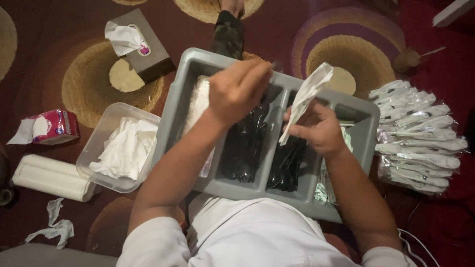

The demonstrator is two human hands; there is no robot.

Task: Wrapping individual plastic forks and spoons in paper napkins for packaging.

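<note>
The right hand point(319, 129) pinches a white packet point(307, 99) upright above the grey tray point(178, 106), fingers closed on its lower end. The left hand point(237, 89) hovers over the black cutlery point(245, 148) in the tray's middle compartment, fingers curled together on something thin, hard to make out. Wrapped packets point(420, 138) lie stacked just right of the tray.

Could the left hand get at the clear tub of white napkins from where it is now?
Probably yes. The left hand hovers over the grey tray, and the clear tub sits open-topped beside the tray's left wall, with nothing between them.
</note>
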